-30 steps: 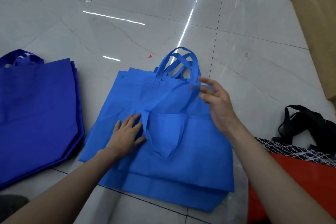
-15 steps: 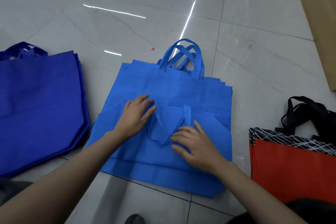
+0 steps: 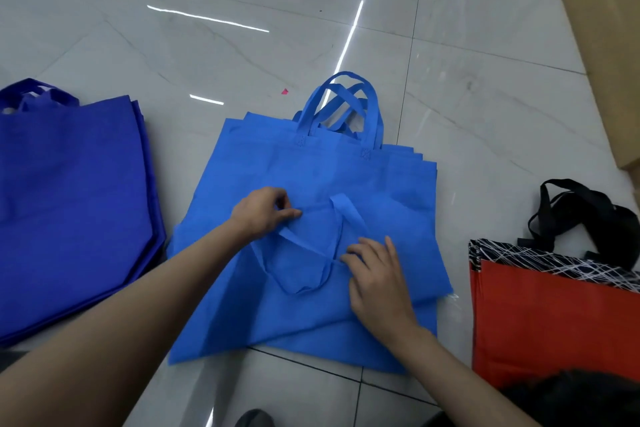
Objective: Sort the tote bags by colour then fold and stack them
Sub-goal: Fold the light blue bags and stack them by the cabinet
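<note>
A pile of light blue tote bags (image 3: pixel 388 194) lies flat on the floor in the middle, handles (image 3: pixel 341 104) pointing away from me. The top bag (image 3: pixel 242 315) is folded over, its handle loops (image 3: pixel 311 253) lying on it. My left hand (image 3: pixel 261 211) pinches the folded fabric near a handle strap. My right hand (image 3: pixel 375 274) lies on the bag with fingertips at the other strap. Dark blue tote bags (image 3: pixel 69 204) are piled at the left. A red tote bag with a black patterned top (image 3: pixel 550 315) lies at the right.
The floor is glossy white marble tile (image 3: pixel 502 135). Black bag handles (image 3: pixel 581 215) lie behind the red bag. A beige wall or cabinet (image 3: pixel 609 28) runs along the far right. A small pink scrap (image 3: pixel 284 91) sits on the floor beyond the pile.
My right hand came down from the upright handles onto the folded bag. My left hand went from flat to pinching the fabric, and the handle loops have shifted.
</note>
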The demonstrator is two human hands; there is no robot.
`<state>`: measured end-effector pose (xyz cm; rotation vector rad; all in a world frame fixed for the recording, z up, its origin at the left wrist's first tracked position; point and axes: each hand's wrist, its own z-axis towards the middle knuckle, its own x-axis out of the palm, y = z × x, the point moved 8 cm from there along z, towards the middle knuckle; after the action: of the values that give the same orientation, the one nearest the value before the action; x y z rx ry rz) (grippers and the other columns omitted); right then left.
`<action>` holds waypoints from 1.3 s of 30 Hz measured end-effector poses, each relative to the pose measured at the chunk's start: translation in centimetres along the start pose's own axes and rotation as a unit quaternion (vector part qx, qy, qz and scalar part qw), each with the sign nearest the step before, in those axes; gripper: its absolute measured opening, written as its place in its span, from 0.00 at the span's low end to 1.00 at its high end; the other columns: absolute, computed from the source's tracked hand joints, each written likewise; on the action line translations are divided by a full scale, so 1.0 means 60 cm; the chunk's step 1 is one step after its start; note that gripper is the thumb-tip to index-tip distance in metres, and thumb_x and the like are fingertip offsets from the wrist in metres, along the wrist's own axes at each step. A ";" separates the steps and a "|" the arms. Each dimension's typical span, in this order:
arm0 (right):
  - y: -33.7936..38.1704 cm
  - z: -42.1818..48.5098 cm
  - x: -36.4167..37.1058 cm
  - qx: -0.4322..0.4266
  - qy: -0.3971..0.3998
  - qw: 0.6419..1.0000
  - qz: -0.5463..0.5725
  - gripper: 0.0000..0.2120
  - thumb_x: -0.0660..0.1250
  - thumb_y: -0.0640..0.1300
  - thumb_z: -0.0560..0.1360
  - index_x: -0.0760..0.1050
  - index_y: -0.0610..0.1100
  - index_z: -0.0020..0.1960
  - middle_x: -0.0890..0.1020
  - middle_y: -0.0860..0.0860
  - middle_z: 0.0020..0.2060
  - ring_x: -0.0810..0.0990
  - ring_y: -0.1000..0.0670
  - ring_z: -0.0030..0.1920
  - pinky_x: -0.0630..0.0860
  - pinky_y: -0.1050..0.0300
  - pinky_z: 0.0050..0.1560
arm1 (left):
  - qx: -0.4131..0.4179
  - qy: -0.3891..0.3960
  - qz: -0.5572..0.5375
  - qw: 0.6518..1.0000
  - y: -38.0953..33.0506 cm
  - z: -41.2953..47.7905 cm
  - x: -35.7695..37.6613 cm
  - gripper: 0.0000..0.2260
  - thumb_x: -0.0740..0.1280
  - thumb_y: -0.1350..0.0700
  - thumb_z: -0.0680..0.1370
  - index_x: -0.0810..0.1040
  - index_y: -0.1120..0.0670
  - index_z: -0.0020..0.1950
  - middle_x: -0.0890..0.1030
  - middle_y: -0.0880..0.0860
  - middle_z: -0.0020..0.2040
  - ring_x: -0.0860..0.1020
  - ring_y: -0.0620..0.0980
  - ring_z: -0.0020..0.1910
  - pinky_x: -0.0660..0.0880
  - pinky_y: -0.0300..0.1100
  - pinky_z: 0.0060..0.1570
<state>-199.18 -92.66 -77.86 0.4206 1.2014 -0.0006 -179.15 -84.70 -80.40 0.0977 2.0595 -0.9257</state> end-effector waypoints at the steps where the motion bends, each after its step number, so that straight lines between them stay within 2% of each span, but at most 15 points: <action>1: -0.006 0.006 -0.008 0.014 -0.008 1.000 -0.004 0.18 0.53 0.37 0.68 0.80 0.41 0.50 0.80 0.48 0.49 0.70 0.47 0.59 0.56 0.44 0.69 | -0.020 -0.016 -0.030 0.999 0.011 -0.003 -0.007 0.12 0.69 0.48 0.74 0.71 0.51 0.36 0.77 0.50 0.42 0.76 0.53 0.45 0.72 0.50 0.45; 5: -0.002 0.033 0.000 -0.011 0.039 0.999 -0.003 0.24 0.52 0.39 0.66 0.80 0.42 0.56 0.81 0.49 0.56 0.72 0.46 0.62 0.60 0.41 0.70 | -0.094 -0.083 -0.153 0.980 0.060 -0.023 -0.022 0.11 0.67 0.49 0.76 0.73 0.55 0.41 0.79 0.55 0.44 0.77 0.55 0.46 0.74 0.51 0.47; 8: 0.027 0.042 0.029 -0.071 0.105 0.992 0.012 0.25 0.52 0.41 0.67 0.80 0.43 0.56 0.82 0.50 0.55 0.78 0.46 0.59 0.66 0.37 0.64 | -0.083 -0.186 -0.082 0.976 0.066 -0.048 -0.038 0.09 0.64 0.51 0.78 0.73 0.56 0.52 0.78 0.53 0.52 0.76 0.55 0.52 0.71 0.49 0.49; 10: 0.039 0.044 0.036 -0.063 0.099 0.993 0.021 0.23 0.53 0.42 0.70 0.78 0.41 0.59 0.81 0.48 0.57 0.76 0.45 0.61 0.69 0.37 0.63 | 0.010 -0.252 0.001 0.968 0.038 -0.068 -0.040 0.15 0.61 0.51 0.79 0.73 0.58 0.61 0.76 0.56 0.61 0.74 0.57 0.58 0.69 0.50 0.55; 12: 0.053 0.037 0.038 -0.036 0.064 0.997 0.026 0.22 0.55 0.45 0.74 0.71 0.40 0.66 0.75 0.45 0.64 0.70 0.45 0.67 0.66 0.40 0.67 | 0.100 -0.202 0.089 0.970 0.016 -0.075 0.002 0.23 0.52 0.46 0.79 0.71 0.58 0.67 0.72 0.56 0.67 0.71 0.58 0.65 0.67 0.53 0.61; 14: 0.080 0.020 0.057 -0.046 0.056 0.997 0.011 0.25 0.55 0.48 0.77 0.63 0.40 0.72 0.67 0.42 0.71 0.63 0.44 0.72 0.58 0.45 0.71 | 0.105 -0.128 0.145 0.976 0.029 -0.077 0.050 0.29 0.44 0.42 0.79 0.67 0.55 0.72 0.66 0.54 0.73 0.65 0.55 0.72 0.62 0.55 0.66; 16: 0.099 0.001 0.095 -0.061 0.098 0.993 -0.005 0.29 0.54 0.52 0.78 0.56 0.40 0.75 0.59 0.45 0.74 0.58 0.46 0.74 0.54 0.49 0.72 | 0.095 -0.117 0.176 0.973 0.051 -0.079 0.075 0.30 0.40 0.40 0.80 0.65 0.55 0.73 0.64 0.52 0.74 0.63 0.54 0.73 0.63 0.56 0.66; 21: 0.006 0.035 0.133 0.036 0.161 0.984 -0.070 0.33 0.48 0.58 0.77 0.52 0.40 0.76 0.56 0.48 0.75 0.54 0.49 0.75 0.50 0.49 0.72 | 0.084 -0.161 0.208 0.961 0.063 -0.083 0.085 0.24 0.44 0.46 0.81 0.61 0.54 0.75 0.60 0.50 0.75 0.59 0.50 0.74 0.53 0.48 0.69; 24: -0.091 0.092 0.122 0.105 0.202 0.969 -0.091 0.33 0.37 0.61 0.77 0.37 0.44 0.76 0.39 0.52 0.76 0.38 0.52 0.76 0.37 0.51 0.73 | 0.091 -0.164 0.215 0.958 0.061 -0.084 0.087 0.24 0.45 0.48 0.81 0.60 0.54 0.75 0.61 0.50 0.75 0.56 0.51 0.75 0.53 0.49 0.70; 28: -0.158 0.163 0.115 0.135 0.233 0.953 -0.140 0.30 0.42 0.57 0.81 0.37 0.46 0.77 0.39 0.52 0.77 0.37 0.51 0.76 0.37 0.48 0.74 | 0.057 -0.167 0.203 0.963 0.065 -0.082 0.085 0.26 0.40 0.44 0.81 0.55 0.52 0.76 0.54 0.47 0.76 0.52 0.47 0.75 0.51 0.49 0.71; 31: -0.192 0.189 0.085 0.189 0.216 0.941 -0.180 0.31 0.45 0.57 0.82 0.39 0.43 0.77 0.40 0.48 0.77 0.38 0.46 0.76 0.39 0.45 0.74 | 0.045 -0.151 0.201 0.967 0.060 -0.082 0.083 0.28 0.38 0.43 0.81 0.58 0.53 0.76 0.57 0.49 0.76 0.56 0.51 0.75 0.55 0.51 0.70; 33: -0.167 0.187 0.048 0.121 0.137 0.965 -0.188 0.30 0.54 0.49 0.82 0.45 0.40 0.77 0.47 0.43 0.77 0.45 0.41 0.76 0.45 0.42 0.74 | 0.041 -0.138 0.196 0.970 0.055 -0.082 0.081 0.29 0.38 0.41 0.79 0.56 0.51 0.76 0.54 0.48 0.77 0.54 0.52 0.76 0.52 0.51 0.71; 35: -0.095 0.150 0.017 -0.038 0.060 0.983 -0.167 0.32 0.59 0.36 0.75 0.51 0.41 0.77 0.55 0.42 0.76 0.53 0.40 0.75 0.50 0.42 0.73 | 0.015 -0.114 0.188 0.975 0.060 -0.081 0.082 0.31 0.35 0.39 0.76 0.52 0.47 0.77 0.49 0.47 0.78 0.47 0.52 0.77 0.45 0.52 0.72; 37: -0.012 0.077 0.015 -0.191 0.084 0.970 -0.125 0.36 0.54 0.35 0.69 0.52 0.46 0.76 0.56 0.45 0.75 0.56 0.42 0.74 0.50 0.44 0.73 | -0.021 -0.104 0.178 0.978 0.068 -0.082 0.073 0.31 0.37 0.36 0.74 0.51 0.42 0.76 0.47 0.50 0.78 0.45 0.55 0.76 0.44 0.55 0.71; 39: 0.056 0.000 0.036 -0.270 0.151 0.946 -0.092 0.37 0.53 0.40 0.66 0.55 0.48 0.75 0.59 0.47 0.75 0.58 0.43 0.74 0.53 0.43 0.72 | -0.032 -0.113 0.179 0.977 0.064 -0.088 0.052 0.31 0.42 0.34 0.72 0.57 0.40 0.74 0.52 0.55 0.77 0.52 0.58 0.74 0.52 0.56 0.69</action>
<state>-197.63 -89.11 -78.75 -0.1822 1.4775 0.2350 -183.24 -79.33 -83.01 0.3053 1.7821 -0.6171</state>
